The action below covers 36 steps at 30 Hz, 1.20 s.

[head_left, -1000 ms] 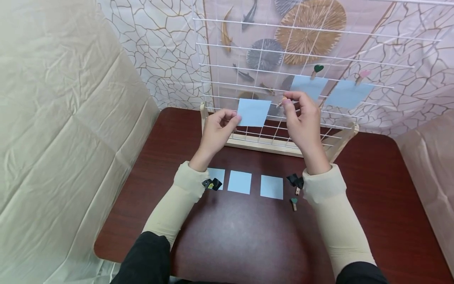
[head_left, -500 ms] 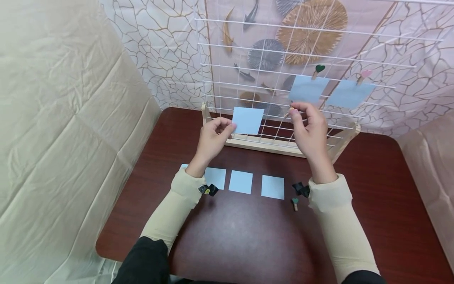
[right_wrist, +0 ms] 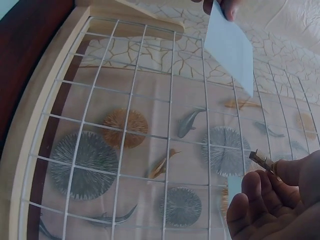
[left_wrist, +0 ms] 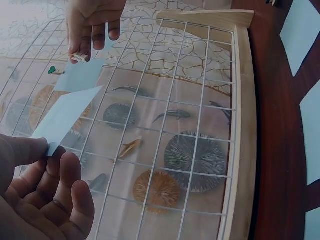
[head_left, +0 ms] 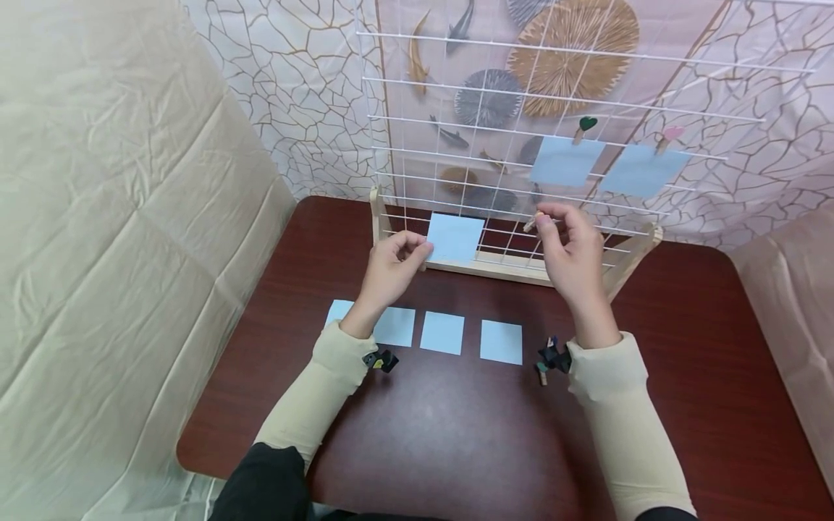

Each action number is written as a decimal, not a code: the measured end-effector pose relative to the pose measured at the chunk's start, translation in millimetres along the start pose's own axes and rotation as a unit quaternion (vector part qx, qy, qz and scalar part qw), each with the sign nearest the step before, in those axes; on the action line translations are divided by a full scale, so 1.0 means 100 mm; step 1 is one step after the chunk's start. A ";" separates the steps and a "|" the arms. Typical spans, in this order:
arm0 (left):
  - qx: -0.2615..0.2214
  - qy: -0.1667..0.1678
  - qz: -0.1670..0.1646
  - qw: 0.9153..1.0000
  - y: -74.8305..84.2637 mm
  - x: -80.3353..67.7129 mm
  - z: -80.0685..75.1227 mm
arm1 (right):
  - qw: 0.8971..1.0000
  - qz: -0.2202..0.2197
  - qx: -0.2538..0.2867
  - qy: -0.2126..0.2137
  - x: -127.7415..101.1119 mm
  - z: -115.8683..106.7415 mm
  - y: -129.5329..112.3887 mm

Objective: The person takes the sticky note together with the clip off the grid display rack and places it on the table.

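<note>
My left hand (head_left: 394, 264) pinches a light blue square sheet of paper (head_left: 455, 237) by its left edge, in front of the lower wire grid. To its right, my right hand (head_left: 573, 242) holds a small wooden clothespin (right_wrist: 262, 161) between thumb and fingertips, apart from the sheet. Two blue sheets hang higher on the grid at the right: one sheet (head_left: 567, 163) under a green-heart clothespin (head_left: 586, 125), the other sheet (head_left: 645, 171) under a pink-heart clothespin (head_left: 671, 134). The left wrist view shows the held paper (left_wrist: 67, 117) tilted, its corner near the thumb.
The white wire grid stands in a wooden base (head_left: 502, 270) at the table's back. Several blue sheets (head_left: 442, 333) lie in a row on the dark red table (head_left: 430, 427). A green-heart clothespin (head_left: 542, 375) lies near the right wrist camera (head_left: 554, 356). Patterned cloth hangs behind the grid.
Both hands have come down, the left hand carrying the sheet lower and slightly left. My right hand has also shifted right with the clothespin. The hanging sheets stay put.
</note>
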<state>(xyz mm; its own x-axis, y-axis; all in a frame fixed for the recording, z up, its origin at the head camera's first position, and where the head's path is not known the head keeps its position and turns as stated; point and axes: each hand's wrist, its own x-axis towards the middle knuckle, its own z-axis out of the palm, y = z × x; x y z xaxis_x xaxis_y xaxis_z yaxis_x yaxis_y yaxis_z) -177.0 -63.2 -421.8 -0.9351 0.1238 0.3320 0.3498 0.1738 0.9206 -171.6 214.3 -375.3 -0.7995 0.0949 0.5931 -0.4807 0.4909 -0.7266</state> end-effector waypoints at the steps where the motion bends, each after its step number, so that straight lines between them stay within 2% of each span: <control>1: -0.001 -0.001 0.000 1.000 -0.01 -0.01 0.00 | 1.000 0.005 0.001 0.000 -0.01 0.00 0.01; 16: 0.003 0.008 -0.012 1.000 -0.14 -0.16 -0.11 | 0.999 0.033 -0.011 -0.014 -0.16 -0.03 0.10; 28: 0.005 0.023 -0.064 0.998 -0.25 -0.33 -0.23 | 0.998 0.057 -0.010 -0.022 -0.32 -0.06 0.23; 36: 0.024 0.024 -0.081 0.996 -0.32 -0.42 -0.31 | 0.996 0.082 -0.016 -0.036 -0.43 -0.13 0.31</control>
<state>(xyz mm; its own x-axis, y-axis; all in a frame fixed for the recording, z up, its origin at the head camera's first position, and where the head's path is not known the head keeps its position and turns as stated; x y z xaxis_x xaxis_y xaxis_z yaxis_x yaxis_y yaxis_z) -150.9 -104.6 -458.7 -0.9807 0.0436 0.1908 0.1957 0.2341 0.9523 -147.4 236.7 -418.4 -0.8904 0.1138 0.4407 -0.3311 0.5023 -0.7988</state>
